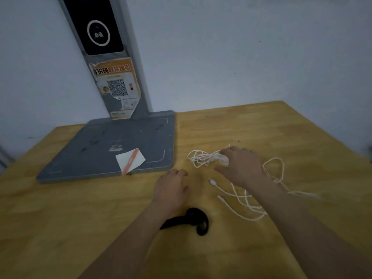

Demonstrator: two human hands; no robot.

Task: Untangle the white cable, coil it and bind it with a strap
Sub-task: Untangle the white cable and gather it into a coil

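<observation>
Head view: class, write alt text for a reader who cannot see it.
A person's right hand reaches onto a tangled white cable on a wooden table; the left hand rests nearby, above a black strap.

The long thin white cable point(239, 195) lies in a messy tangle on the right part of the yellow wooden table point(80, 208). One bunch of small loops sits at about 12 o'clock of the tangle. Bigger loose loops spread out toward 3 o'clock, and one strand runs off farther right. Two ends with small plugs point toward 9 o'clock, one a little above the other. More crossed strands lie at 6 o'clock. The soft black strap point(193, 219) lies flat on the table at about 8 o'clock from the tangle, apart from it. It looks curled at one end, though the view is blurry.
</observation>
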